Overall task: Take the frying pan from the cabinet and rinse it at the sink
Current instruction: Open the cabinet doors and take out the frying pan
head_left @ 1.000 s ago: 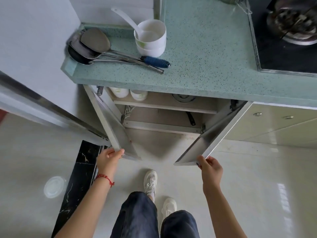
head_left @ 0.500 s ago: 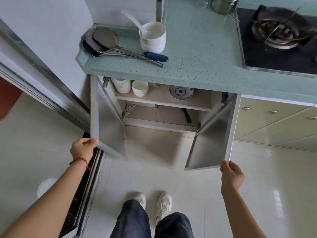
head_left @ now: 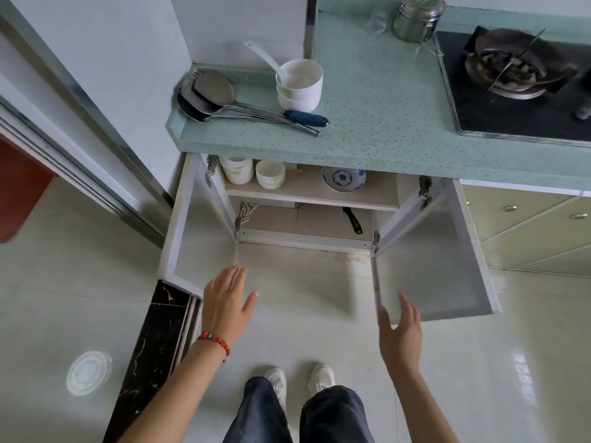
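The cabinet (head_left: 303, 241) under the green counter stands with both doors swung wide. On its lower shelf only the black handle of the frying pan (head_left: 351, 219) shows; the pan body is hidden under the upper shelf. My left hand (head_left: 227, 302) hovers flat with fingers spread in front of the left door (head_left: 188, 225), touching nothing. My right hand (head_left: 399, 334) is raised with straight fingers just below the near corner of the right door (head_left: 431, 257) and holds nothing. No sink is in view.
The upper shelf carries white cups (head_left: 252, 172) and a blue-patterned bowl (head_left: 343, 179). On the counter (head_left: 383, 123) lie ladles (head_left: 224, 97), stacked white bowls (head_left: 299, 87), a steel canister (head_left: 414, 17) and a gas stove (head_left: 518, 75). A sliding door track (head_left: 150, 346) runs at left.
Both hands have let go of the door edges and moved inward toward the cabinet opening. The doors have swung fully open.
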Demonstrator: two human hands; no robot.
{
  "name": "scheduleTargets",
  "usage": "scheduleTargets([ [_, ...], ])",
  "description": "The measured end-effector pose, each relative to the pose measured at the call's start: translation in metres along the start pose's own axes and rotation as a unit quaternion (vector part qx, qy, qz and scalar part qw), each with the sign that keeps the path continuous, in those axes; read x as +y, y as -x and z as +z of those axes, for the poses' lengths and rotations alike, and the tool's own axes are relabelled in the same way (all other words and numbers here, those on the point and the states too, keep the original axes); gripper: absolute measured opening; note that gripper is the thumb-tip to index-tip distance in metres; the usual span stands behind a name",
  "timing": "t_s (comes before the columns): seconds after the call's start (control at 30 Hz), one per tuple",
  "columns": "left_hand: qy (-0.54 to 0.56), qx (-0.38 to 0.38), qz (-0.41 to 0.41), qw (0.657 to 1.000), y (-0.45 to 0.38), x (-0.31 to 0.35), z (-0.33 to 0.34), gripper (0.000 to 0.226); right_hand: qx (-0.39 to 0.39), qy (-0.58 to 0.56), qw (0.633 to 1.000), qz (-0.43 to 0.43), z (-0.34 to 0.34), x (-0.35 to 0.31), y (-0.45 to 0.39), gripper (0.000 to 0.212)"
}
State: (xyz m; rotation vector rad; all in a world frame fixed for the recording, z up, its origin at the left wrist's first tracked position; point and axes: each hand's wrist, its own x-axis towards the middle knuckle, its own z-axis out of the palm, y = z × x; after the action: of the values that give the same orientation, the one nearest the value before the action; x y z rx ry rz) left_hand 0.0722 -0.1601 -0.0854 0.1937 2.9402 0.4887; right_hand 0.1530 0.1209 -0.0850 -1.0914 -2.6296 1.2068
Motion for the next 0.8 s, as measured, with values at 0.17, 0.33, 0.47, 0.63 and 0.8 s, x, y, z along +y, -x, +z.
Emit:
scheduleTargets([
  [0.17, -0.091, -0.052, 0.055, 0.993, -0.012, 0.019, 0.003, 0.056, -0.089, 0.178, 0.974, -0.112, 0.008, -0.009, -0.014, 0.052],
  [0.33, -0.109, -0.058, 0.054, 0.991, -0.029, 0.024, 0.011, 0.058, -0.121, 0.235, 0.954, -0.145, 0.009, -0.011, -0.043, 0.055],
  [0.47, -0.108, -0.080, 0.033, 0.990, -0.057, 0.042, 0.032, 0.059, -0.155, 0.248, 0.945, -0.147, 0.017, -0.004, -0.090, 0.054],
  [0.63, -0.107, -0.092, 0.012, 0.990, -0.101, 0.060, 0.076, 0.060, -0.191, 0.262, 0.934, -0.150, 0.042, 0.014, -0.154, 0.055],
  [0.8, -0.107, -0.095, 0.032, 0.989, -0.146, 0.067, 0.130, 0.061, -0.193, 0.272, 0.933, -0.140, 0.075, 0.041, -0.209, 0.054],
])
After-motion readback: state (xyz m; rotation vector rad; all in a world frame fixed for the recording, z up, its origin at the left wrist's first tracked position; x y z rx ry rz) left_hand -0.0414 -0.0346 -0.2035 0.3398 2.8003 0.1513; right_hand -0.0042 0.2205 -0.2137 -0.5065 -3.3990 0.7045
